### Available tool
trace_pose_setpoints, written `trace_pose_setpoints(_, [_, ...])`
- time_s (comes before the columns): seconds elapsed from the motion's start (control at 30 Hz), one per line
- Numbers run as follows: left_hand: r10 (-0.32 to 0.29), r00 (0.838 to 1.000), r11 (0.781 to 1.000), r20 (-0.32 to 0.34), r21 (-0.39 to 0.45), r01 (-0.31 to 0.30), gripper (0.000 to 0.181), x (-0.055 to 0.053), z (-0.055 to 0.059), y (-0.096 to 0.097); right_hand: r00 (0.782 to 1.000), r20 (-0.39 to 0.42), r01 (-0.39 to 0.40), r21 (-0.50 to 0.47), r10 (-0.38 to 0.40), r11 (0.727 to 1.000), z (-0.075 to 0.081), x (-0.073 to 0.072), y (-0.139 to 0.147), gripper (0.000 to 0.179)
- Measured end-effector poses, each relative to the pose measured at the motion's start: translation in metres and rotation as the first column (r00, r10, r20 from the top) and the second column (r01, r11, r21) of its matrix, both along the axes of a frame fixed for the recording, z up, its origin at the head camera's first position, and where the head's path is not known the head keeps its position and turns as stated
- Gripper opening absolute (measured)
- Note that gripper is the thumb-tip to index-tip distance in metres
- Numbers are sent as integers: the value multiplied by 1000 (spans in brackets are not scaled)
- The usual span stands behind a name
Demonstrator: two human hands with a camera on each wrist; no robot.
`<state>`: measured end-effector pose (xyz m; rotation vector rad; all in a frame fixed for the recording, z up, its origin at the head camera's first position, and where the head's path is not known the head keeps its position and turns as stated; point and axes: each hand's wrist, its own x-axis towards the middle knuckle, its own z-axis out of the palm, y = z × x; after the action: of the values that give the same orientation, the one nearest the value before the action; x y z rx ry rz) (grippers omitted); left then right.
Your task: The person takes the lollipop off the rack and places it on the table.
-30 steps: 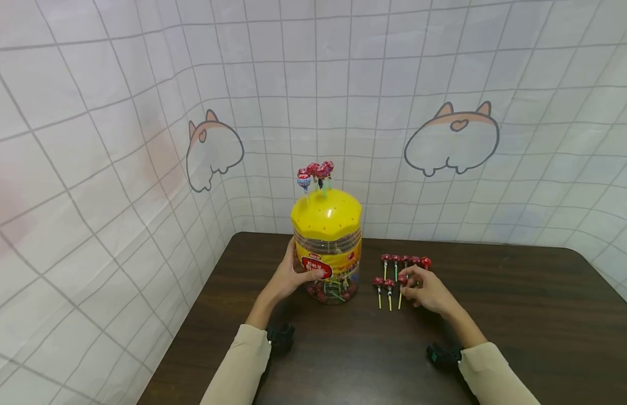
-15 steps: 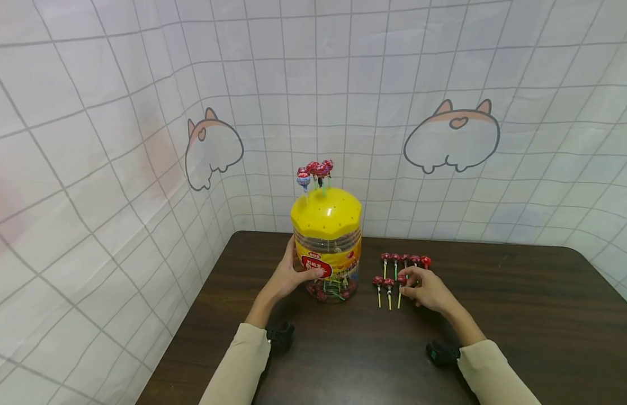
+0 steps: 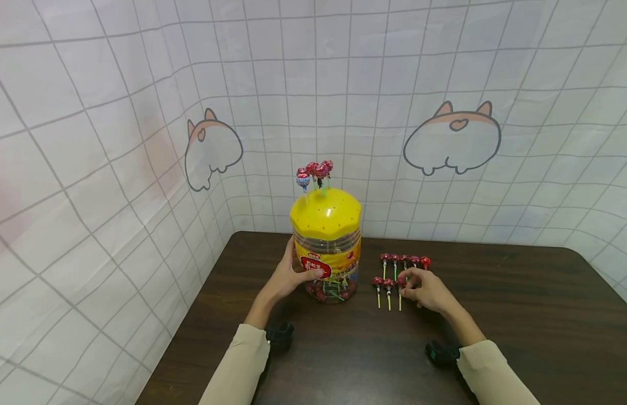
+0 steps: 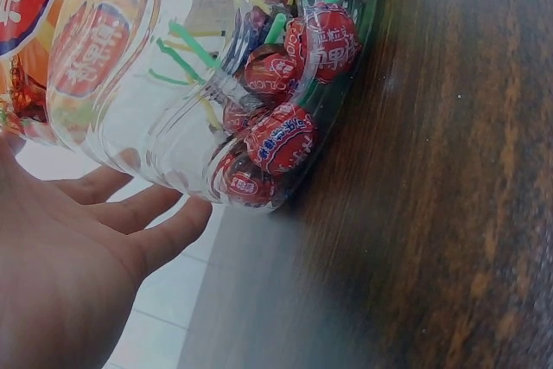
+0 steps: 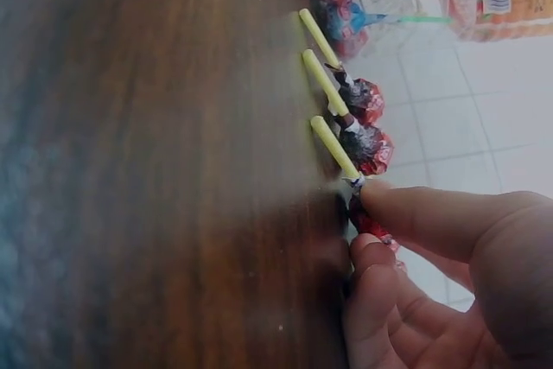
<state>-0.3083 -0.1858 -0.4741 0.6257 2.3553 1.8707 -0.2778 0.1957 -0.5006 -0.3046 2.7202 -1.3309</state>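
Note:
A clear plastic candy jar with a domed yellow lid stands upright on the table. My left hand holds its left side, thumb across the front label and fingers round the side. Inside the jar lie red-wrapped lollipops with green and yellow sticks. To the right, my right hand pinches a red lollipop by its wrapped head; its yellow stick lies on the table. Two more front-row lollipops lie to its left.
Behind them runs a back row of several lollipops, partly covered by the right hand. Several lollipops stand stick-down in the lid's holes, one of them blue. A white gridded curtain rises behind the dark table.
The pinched lollipop's stick has shifted very slightly. Otherwise both hands and the jar keep their places.

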Motion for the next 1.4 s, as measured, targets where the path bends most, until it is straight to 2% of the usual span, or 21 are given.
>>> trace_pose_setpoints(0.27, [3,1000,1000,-2,-7,-3,111,0,1,1,1000,5,8,-3,-8,1000,0,0,-1,32])
trace_pose_setpoints(0.5, [4,1000,1000,-18,-2,-4,112,-1,-1,0,1000,0,-18,-19,18,1000,1,0,0,35])
trace_pose_setpoints(0.6, [5,1000,1000,-16,-2,-5,112,-2,-1,0,1000,21,-16,-34,17,999,2,0,0,36])
trace_pose_setpoints(0.77, [5,1000,1000,-10,-8,-5,111,-1,-1,0,997,60,-53,-71,57,996,11,2,5,40])
trace_pose_setpoints(0.93, [6,1000,1000,6,-9,-6,110,-2,-1,-2,993,32,-111,-127,116,986,36,10,6,45])
trace_pose_setpoints(1.1, [-26,999,1000,32,-9,26,114,-4,0,-5,977,-124,-197,-237,172,951,70,24,-11,36])
trace_pose_setpoints(1.23, [-27,999,1000,44,-2,27,116,-6,-1,-5,947,-277,-241,-269,165,933,100,33,-36,28])
trace_pose_setpoints(1.4, [-9,1000,1000,25,-4,9,112,-4,-4,-4,924,-366,-219,-261,114,940,143,30,-68,26])
